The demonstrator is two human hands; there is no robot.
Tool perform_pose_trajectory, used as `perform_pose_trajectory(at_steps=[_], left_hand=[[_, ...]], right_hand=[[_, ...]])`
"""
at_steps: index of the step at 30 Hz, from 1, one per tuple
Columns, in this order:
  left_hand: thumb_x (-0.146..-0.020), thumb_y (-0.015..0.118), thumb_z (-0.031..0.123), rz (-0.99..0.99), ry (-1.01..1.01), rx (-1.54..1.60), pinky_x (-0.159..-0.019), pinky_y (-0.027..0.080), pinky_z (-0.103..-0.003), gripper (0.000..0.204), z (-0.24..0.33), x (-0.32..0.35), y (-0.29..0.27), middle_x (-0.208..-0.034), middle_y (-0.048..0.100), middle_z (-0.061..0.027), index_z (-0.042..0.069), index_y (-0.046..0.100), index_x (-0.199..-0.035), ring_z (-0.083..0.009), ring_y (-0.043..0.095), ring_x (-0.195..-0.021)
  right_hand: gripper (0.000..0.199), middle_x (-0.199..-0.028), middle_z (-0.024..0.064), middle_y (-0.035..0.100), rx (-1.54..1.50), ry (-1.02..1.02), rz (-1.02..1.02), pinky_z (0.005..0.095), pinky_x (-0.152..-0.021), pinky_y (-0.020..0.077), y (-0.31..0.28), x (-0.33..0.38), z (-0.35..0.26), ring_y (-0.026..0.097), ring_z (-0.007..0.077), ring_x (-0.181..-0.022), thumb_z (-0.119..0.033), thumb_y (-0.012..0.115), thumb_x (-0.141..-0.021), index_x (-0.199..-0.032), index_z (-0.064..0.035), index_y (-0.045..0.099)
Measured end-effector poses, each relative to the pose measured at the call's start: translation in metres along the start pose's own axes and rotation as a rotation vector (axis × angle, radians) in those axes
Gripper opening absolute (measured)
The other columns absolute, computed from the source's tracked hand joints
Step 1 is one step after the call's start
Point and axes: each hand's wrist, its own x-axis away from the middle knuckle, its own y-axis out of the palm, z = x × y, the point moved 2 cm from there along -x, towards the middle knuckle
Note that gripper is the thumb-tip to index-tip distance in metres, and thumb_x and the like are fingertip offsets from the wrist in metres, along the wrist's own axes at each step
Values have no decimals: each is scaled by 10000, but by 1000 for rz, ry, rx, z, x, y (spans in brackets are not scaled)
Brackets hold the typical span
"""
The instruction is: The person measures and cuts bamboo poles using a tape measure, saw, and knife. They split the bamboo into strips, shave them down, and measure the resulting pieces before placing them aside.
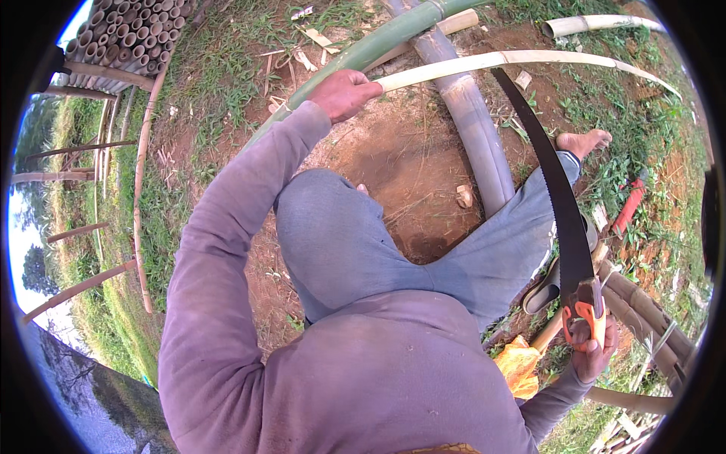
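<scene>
My left hand (344, 94) is closed around the near-left end of a pale split bamboo strip (484, 62), which arcs away to the far right. Just behind that hand runs a thick green bamboo pole (370, 51); whether the hand touches it I cannot tell. At the lower right my right hand (594, 352) grips the orange handle of a pruning saw (556, 181). Its long dark curved blade points up and away, toothed edge to the left, the tip appearing near the strip. A greyish bamboo pole (476, 129) lies on the ground under the strip, reaching toward my outstretched leg.
Bamboo tubes are stacked (125, 34) at the far left beside a pole fence (144, 181). A red object (629, 204) lies in grass at right. Near my right hand are a sandal (541, 293), an orange-yellow bag (520, 367) and bamboo poles (643, 318).
</scene>
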Motion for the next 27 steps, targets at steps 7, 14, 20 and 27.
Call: perform_pose_trajectory(at_steps=[7,14,20,27], left_hand=[[-860,672,478,-58,9,11,-679,458,-356,449,61,22,16,-766,672,-74,36,713,-798,-171,594,-703],[-869,599,580,22,143,-94,-804,494,-429,604,62,37,32,-867,718,-166,-10,730,-883,-314,676,-866],[-873,609,550,-63,139,-187,-764,486,-394,556,69,42,34,-866,698,-132,13,747,-909,-259,656,-852],[-943,529,591,-121,12,-185,-743,477,-425,577,75,49,40,-831,697,-150,58,749,-948,-281,663,-818]], right_hand=[[410,-942,39,632,-28,-193,-16,279,-771,504,152,8,41,594,102,-825,-208,790,-900,-1175,23,593],[290,-974,112,707,88,-417,-16,312,-761,530,191,-13,32,676,183,-826,-140,796,-893,-1103,31,692],[251,-958,109,719,121,-459,-33,309,-722,531,187,-4,31,682,183,-796,-107,788,-886,-1075,34,701],[229,-906,86,713,72,-433,-37,298,-698,524,183,3,37,665,154,-754,-107,774,-899,-1065,33,701]])
